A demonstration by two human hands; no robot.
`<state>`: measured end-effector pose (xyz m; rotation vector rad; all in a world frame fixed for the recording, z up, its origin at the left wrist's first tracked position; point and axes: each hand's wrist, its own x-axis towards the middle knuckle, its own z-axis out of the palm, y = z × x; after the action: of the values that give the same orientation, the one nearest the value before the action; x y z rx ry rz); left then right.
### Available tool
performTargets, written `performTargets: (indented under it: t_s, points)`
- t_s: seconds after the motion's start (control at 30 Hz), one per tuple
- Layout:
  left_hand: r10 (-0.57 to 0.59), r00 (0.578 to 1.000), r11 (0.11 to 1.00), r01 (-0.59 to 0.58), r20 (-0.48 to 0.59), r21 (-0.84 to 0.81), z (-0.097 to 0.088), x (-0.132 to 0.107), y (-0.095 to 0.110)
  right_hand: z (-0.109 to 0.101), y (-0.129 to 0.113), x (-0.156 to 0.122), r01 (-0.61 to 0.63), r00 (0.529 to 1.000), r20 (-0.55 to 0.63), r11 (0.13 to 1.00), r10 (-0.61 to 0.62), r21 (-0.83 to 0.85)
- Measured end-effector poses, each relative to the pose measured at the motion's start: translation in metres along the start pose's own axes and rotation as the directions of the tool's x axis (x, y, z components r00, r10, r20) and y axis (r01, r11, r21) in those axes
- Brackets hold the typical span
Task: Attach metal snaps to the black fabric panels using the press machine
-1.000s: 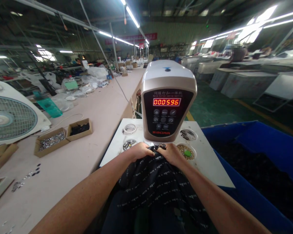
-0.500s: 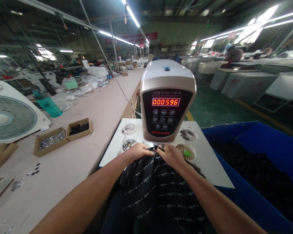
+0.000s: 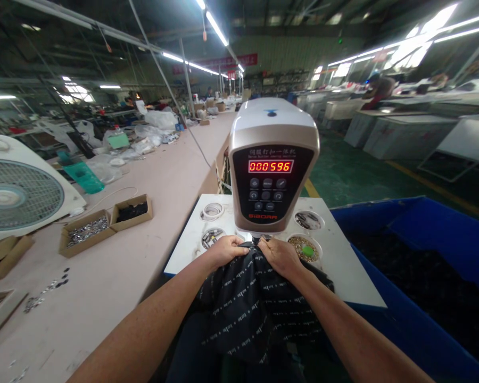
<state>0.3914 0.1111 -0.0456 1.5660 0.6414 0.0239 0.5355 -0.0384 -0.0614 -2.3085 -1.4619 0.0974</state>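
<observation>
My left hand (image 3: 226, 251) and my right hand (image 3: 279, 257) both grip a bunched black garment (image 3: 243, 303) printed with rows of small white lettering. They hold its gathered edge just under the head of a beige and white snap-button machine (image 3: 272, 165), whose red display reads 000596. The fabric reaches the machine's lower tip between my hands, and the tip itself is mostly hidden. Round dishes of metal parts (image 3: 304, 248) sit on the white machine plate (image 3: 187, 244) on both sides of my hands.
A blue bin (image 3: 419, 223) of dark garments stands to the right. On the long pale table (image 3: 104, 287) to the left are cardboard trays (image 3: 87, 232) of metal snaps, scattered snaps and a white fan (image 3: 8, 197). Co-workers sit at tables far to the right.
The garment is gathered up more tightly towards my hands, with less of it hanging below. My hands stay at the machine tip, and the counter still reads 000596.
</observation>
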Motion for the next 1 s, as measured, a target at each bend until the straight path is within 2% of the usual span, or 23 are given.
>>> performTargets:
  t_s: [0.6, 0.7, 0.8, 0.9, 1.0]
  points:
    - [0.016, 1.000, 1.000, -0.016, 0.003, 0.026, -0.002, 0.003, -0.005, 0.006, -0.001, 0.000, -0.076, 0.996, -0.036, 0.997, 0.076, 0.008]
    - [0.025, 0.999, 0.997, -0.023, -0.022, 0.077, 0.000, 0.004, -0.008, 0.005, -0.001, -0.001, -0.076, 0.996, -0.039, 0.996, 0.077, 0.046]
    - [0.067, 0.993, 0.982, -0.048, -0.099, 0.182, 0.003, 0.001, -0.006, 0.003, -0.003, -0.001, -0.067, 0.996, -0.055, 0.992, 0.073, 0.102]
    - [0.176, 0.959, 0.941, -0.097, -0.224, 0.324, 0.005, -0.012, 0.001, -0.004, -0.008, -0.004, -0.058, 0.994, -0.077, 0.985, 0.071, 0.165]
    - [0.366, 0.866, 0.851, -0.164, -0.340, 0.499, 0.004, -0.042, 0.004, -0.018, -0.007, -0.015, -0.050, 0.992, -0.099, 0.974, 0.074, 0.223]
